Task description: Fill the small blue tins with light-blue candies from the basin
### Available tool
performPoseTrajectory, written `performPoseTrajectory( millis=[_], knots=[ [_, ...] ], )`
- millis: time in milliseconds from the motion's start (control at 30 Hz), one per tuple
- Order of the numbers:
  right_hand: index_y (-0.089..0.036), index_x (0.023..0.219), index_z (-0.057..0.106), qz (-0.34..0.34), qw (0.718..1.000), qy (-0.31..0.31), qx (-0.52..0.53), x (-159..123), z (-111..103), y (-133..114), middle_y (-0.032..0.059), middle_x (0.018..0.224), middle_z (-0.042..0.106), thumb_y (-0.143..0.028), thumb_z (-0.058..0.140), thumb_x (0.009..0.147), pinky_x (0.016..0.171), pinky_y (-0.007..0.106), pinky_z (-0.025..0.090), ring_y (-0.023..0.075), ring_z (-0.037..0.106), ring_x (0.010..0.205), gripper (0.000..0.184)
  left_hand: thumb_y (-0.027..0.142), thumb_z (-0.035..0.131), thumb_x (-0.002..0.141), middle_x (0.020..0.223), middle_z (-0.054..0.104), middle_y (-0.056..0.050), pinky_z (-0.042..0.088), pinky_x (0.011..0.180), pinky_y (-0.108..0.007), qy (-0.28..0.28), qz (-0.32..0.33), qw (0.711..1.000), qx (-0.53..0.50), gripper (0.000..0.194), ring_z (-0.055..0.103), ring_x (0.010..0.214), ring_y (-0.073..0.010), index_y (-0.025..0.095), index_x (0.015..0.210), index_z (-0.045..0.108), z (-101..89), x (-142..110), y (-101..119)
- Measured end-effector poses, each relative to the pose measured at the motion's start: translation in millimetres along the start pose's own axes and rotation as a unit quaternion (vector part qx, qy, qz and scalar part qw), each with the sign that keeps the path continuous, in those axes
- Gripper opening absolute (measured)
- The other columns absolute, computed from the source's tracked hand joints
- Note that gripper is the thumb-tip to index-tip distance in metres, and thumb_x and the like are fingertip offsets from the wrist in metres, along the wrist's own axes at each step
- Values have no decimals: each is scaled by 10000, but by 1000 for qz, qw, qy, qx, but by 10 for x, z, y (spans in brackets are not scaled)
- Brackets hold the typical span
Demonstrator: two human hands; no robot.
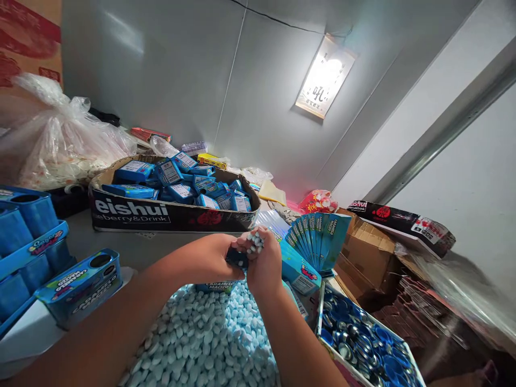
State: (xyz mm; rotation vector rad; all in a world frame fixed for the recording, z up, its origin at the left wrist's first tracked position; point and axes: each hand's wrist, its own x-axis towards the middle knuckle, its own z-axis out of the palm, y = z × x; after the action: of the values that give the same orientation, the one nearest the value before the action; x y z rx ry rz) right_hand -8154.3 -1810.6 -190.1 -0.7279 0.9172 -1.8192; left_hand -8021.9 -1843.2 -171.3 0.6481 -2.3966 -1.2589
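Note:
My left hand (212,257) is closed on a small dark blue tin (237,259) at the centre of the view. My right hand (264,263) is cupped and closed round a handful of pale blue tablets (255,241), held right against the tin's top. Both hands hover above a big heap of the same pale blue tablets (209,338). A blue printed box (215,287) stands partly hidden just under my hands.
A cardboard tray (169,215) full of blue boxes lies behind. Blue display boxes (80,287) stand at left, a fan of flat blue cartons (318,239) and a tray of blue round tins (363,344) at right. Plastic bags (60,140) and cardboard boxes (366,252) surround them.

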Motion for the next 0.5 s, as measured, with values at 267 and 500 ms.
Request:
performPoseTrajectory(
  millis=[267,500],
  knots=[
    [-233,697,573,9,1000,24,-6,-69,-30,-29,-11,593,711,-363,598,703,528,256,492,155,630,511,133,299,668,813,1015,760,39,452,750,-263,26,11,998,55,284,679,945,-205,223,1077,739,7,-34,25],
    [-227,726,580,1,1000,-8,-25,-73,-9,-14,-3,676,755,-359,609,724,578,267,527,159,658,551,136,250,638,731,868,731,38,397,583,-253,-5,-66,993,102,281,634,741,-173,225,999,717,-36,-91,6]
  ],
)
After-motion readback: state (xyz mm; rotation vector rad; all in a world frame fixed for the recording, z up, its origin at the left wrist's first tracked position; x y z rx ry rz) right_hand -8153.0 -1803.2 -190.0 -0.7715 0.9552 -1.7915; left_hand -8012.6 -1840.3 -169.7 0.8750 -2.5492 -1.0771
